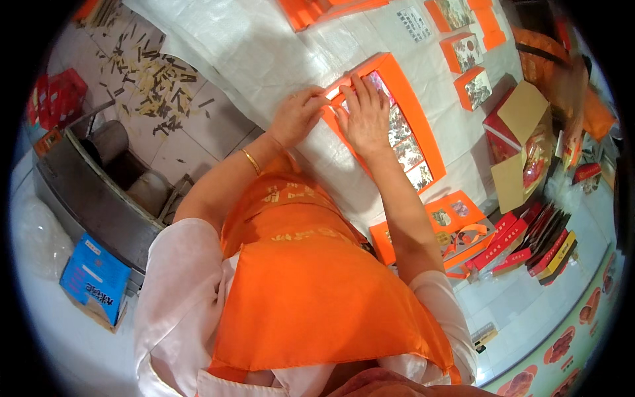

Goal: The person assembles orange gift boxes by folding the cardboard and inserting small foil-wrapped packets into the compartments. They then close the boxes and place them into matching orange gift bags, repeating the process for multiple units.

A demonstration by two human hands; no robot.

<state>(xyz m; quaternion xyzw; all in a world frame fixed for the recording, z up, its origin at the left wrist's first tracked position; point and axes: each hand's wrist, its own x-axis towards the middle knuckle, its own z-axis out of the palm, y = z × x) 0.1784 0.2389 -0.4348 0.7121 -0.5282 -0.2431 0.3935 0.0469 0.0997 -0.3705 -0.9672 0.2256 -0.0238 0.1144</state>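
Observation:
An orange gift box (429, 146) sits without a lid on a white woven sheet in front of me. Inside it is a row of small printed boxes (408, 152) with landscape pictures. My left hand (300, 118) pinches the box's rim at its left corner, beside a shiny pale patch. Over the same end reaches my right hand (368, 116), its fingers bent down into the box. What lies beneath those fingertips is hidden. Small orange boxes with picture faces (467, 52) stand on the sheet at the upper right.
Orange cardboard pieces (317, 11) lie at the sheet's far edge. To the right stands an opened carton (522, 116) with red packets. An orange ribboned box (456, 228) and red boxes (501, 240) lie below it. Left are a metal stove-like unit (94, 191) and floor scraps (166, 92).

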